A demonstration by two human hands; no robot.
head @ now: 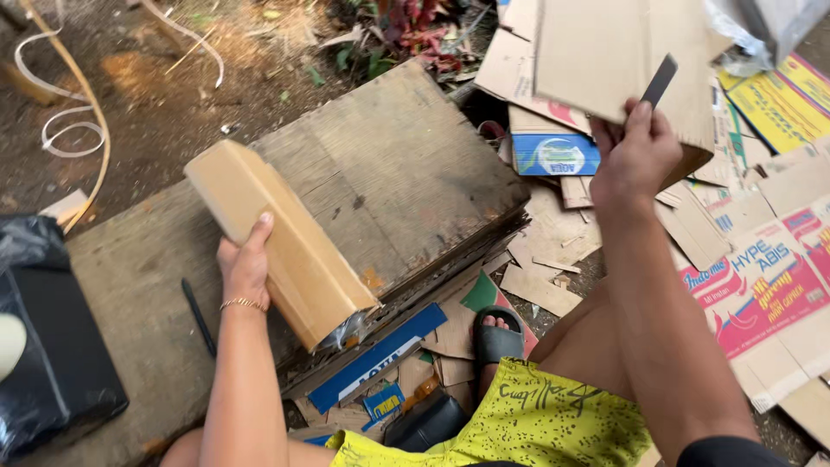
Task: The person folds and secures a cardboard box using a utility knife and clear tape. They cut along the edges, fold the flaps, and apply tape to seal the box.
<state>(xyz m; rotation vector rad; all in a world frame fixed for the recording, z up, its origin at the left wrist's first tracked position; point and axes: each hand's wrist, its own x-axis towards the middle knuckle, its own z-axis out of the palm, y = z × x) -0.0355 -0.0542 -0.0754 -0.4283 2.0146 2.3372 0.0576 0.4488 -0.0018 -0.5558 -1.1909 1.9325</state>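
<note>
My left hand (pixel 245 266) grips a long folded brown cardboard piece (pixel 277 238) and holds it tilted over a wooden board (pixel 406 164). My right hand (pixel 635 156) is raised at the right, closed on a flat cardboard sheet (pixel 614 52) together with a thin dark blade (pixel 660 80) that sticks up past my thumb. The board lies on a stack of flattened cardboard (pixel 406 320).
Printed flattened boxes (pixel 761 285) and cardboard scraps cover the ground at right. A black bag (pixel 43 346) sits at the left edge. A black pen-like stick (pixel 198 316) lies on the board. My sandalled foot (pixel 495 337) rests by the stack. Plastic strapping (pixel 69 130) curls at upper left.
</note>
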